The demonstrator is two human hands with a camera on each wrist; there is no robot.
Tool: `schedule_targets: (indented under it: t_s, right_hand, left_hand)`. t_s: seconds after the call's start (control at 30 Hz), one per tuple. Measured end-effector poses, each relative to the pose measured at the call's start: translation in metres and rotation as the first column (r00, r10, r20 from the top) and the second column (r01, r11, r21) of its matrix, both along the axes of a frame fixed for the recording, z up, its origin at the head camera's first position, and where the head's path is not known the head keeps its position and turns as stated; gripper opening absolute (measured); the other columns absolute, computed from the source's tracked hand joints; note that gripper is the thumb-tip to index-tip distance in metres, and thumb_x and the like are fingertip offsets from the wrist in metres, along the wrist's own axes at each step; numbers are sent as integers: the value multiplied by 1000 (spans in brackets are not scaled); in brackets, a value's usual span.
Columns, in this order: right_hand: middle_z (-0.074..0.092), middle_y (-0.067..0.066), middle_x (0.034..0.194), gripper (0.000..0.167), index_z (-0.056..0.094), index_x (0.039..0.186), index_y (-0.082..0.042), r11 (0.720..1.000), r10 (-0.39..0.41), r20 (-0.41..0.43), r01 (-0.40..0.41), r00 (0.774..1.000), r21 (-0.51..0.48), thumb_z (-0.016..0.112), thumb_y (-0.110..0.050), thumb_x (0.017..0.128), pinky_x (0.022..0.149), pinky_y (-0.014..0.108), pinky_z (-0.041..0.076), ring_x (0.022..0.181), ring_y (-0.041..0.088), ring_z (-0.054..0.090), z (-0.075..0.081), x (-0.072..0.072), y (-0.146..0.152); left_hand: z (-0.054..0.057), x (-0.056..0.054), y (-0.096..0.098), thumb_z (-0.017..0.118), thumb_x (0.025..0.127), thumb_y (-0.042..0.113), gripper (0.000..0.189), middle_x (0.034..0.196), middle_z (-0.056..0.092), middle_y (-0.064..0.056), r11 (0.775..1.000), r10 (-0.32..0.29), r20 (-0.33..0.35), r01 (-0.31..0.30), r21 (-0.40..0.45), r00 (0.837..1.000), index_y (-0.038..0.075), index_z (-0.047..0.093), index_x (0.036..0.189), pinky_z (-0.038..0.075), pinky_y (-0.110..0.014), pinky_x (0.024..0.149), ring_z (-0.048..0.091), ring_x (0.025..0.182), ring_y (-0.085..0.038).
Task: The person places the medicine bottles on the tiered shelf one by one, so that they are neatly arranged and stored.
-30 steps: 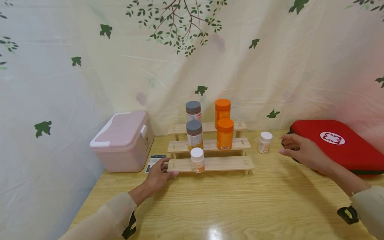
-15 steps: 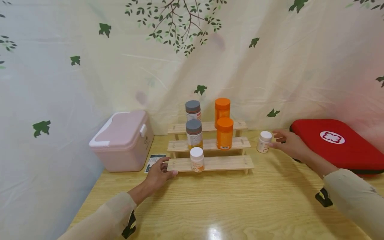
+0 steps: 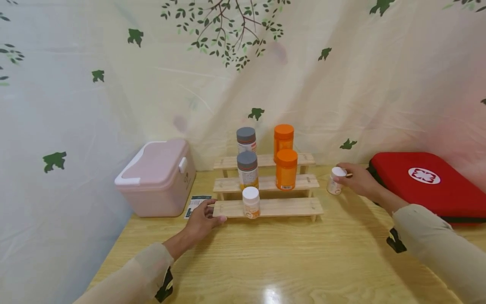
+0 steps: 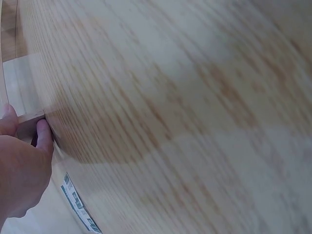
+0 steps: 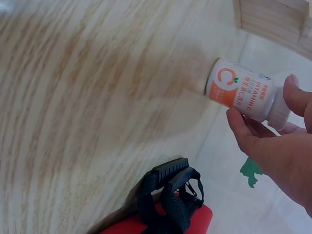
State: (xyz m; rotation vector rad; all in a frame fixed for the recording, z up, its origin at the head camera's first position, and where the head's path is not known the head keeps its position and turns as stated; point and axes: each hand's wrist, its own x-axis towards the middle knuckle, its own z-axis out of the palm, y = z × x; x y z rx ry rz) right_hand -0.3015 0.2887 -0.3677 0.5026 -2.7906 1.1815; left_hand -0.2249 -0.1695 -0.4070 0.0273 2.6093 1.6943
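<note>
My left hand (image 3: 200, 220) pinches the left end of the lowest step of a three-step wooden rack (image 3: 288, 207). In the left wrist view, thumb and fingers take the corner of that wooden board (image 4: 31, 117). To the right of the rack, my right hand (image 3: 358, 181) holds a small white vitamin C bottle (image 5: 243, 91) around its cap and upper side. It stands upright on the table. A similar white-capped bottle (image 3: 251, 203) is on the lowest step. Grey-capped bottles (image 3: 248, 171) and orange bottles (image 3: 286, 169) occupy the two upper steps.
A pink lidded box (image 3: 155, 179) sits left of the rack, with a printed card (image 3: 195, 202) beside it. On the right lies a red first-aid case (image 3: 429, 185) with a black strap (image 5: 170, 195). A leaf-patterned curtain (image 3: 212, 84) closes off the table's back.
My right hand has moved left from beside the red case to the white bottle and taken hold of it. The left hand has kept its place on the rack.
</note>
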Motion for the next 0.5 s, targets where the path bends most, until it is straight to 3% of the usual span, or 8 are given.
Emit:
schedule_targets:
  t_s: [0.1,0.33,0.5]
  right_hand:
    - [58,26,112,35,53,122,9,1000,0,-9,0,1000,-8,61,-11,96,67,33,53,94,36,59,-3,0,1]
    - [55,32,118,40,47,129,13,1000,-5,9,5,1000,-28,58,-10,97,68,27,53,98,40,57,-2,-1,0]
    - [55,30,117,41,47,130,11,999,-15,33,16,999,-29,59,-10,97,70,29,54,97,36,57,-2,-1,0]
  left_hand:
    - [0,1,0,72,85,6,61,111,64,-18,1000,-3,4,3,6,1000,-2,42,137,54,-31,78,63,98,-26]
    - [1,0,1,71,85,3,60,111,63,-19,1000,-7,0,7,22,1000,-2,42,138,54,-31,79,63,99,-26]
    - [0,0,1,71,85,2,61,111,63,-19,1000,-6,4,6,24,1000,-3,41,138,54,-30,78,63,98,-26]
